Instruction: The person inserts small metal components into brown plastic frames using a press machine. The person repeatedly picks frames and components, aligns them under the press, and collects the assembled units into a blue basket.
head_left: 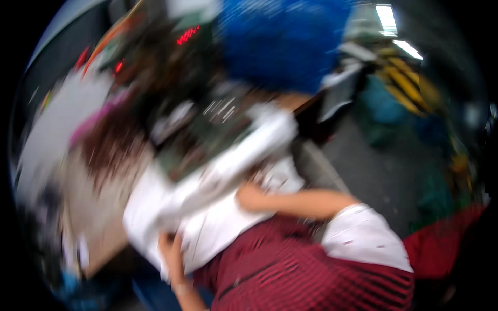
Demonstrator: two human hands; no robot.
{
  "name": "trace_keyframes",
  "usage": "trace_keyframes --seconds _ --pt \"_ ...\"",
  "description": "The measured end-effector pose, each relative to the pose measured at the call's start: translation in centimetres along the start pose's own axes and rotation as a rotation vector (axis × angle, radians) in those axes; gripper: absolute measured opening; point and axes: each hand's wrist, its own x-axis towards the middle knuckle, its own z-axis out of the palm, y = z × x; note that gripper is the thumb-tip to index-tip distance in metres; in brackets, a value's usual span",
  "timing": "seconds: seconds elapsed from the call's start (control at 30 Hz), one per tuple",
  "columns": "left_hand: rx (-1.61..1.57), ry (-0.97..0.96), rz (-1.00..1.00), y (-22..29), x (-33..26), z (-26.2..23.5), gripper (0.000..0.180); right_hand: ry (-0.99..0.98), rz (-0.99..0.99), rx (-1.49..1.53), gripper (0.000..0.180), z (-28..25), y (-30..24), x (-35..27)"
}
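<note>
The whole picture is smeared by fast motion. Across my front lies a large white sack or cloth (207, 230) with a thick, rolled-looking edge. At its near left edge is my left hand (170, 249), touching or beside it; whether the fingers grip the edge is too blurred to say. My right hand (251, 198) reaches across from the right onto the white material, its fingers lost in the blur. Small brownish bits show close by that hand. Just beyond the rolled edge is a dark green, box-like thing (205, 147), its kind unclear.
A light brown surface (101, 207) with a reddish-brown heap (116, 137) lies to the left. A big blue block-shaped thing (282, 44) stands at the back. Grey floor (371, 166) stretches to the right, toward yellow bars (402, 80) and blue-green bundles (381, 106).
</note>
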Motion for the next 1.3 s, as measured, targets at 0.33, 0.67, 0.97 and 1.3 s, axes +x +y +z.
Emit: trace_keyframes --seconds 0.33,0.67,0.97,1.3 --pt "0.140 -0.384 0.086 1.8 5.6 1.5 0.045 0.215 0.725 0.668 0.026 1.0 16.1 -9.0" --pt "-0.220 -0.755 -0.089 8.7 8.0 8.6 0.043 0.480 0.852 1.194 0.019 0.7 11.0 -9.1" --pt "-0.350 -1.044 -0.233 11.0 7.0 13.2 0.048 0.518 0.818 1.321 0.017 2.3 9.0 -12.4" --pt "-0.218 -1.306 -0.218 14.4 10.6 15.0 0.055 0.691 0.661 1.295 0.015 -6.5 8.0 -6.7"
